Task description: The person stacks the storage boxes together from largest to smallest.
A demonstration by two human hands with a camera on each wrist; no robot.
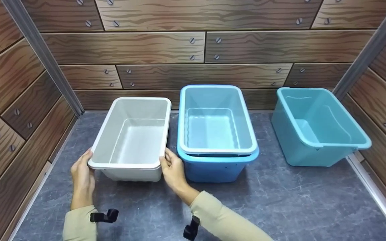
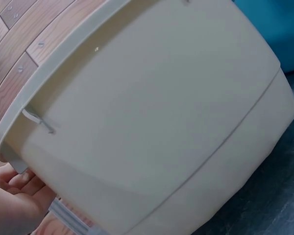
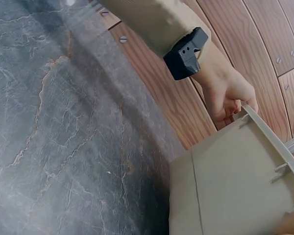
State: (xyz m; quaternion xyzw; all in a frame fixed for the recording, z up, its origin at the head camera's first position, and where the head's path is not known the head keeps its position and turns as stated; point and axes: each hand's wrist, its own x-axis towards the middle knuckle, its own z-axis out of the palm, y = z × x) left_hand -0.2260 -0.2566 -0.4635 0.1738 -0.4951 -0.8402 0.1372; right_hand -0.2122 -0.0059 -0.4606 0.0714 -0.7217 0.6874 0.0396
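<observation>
An off-white plastic bin [image 1: 126,170] stands on the left of the dark surface, its inside bare. My left hand [image 1: 82,167] grips the rim at the near left corner, fingers tucked under the lip; the left wrist view catches this hand [image 2: 22,196] beside the bin wall [image 2: 152,107]. At the near right corner my right hand [image 1: 173,170] holds the rim, thumb toward the top edge and fingers along the outer side. In the right wrist view the left hand [image 3: 230,95] shows across the bin, while the right hand [image 3: 291,223] is mostly cut off.
Just right of the off-white bin, a light blue bin [image 1: 251,134] sits nested inside a deeper blue bin [image 1: 213,170]. Farther right stands a teal bin [image 1: 310,154], turned at an angle near the right wall. Wood-patterned walls [image 1: 166,47] enclose the dark marbled surface [image 1: 280,204].
</observation>
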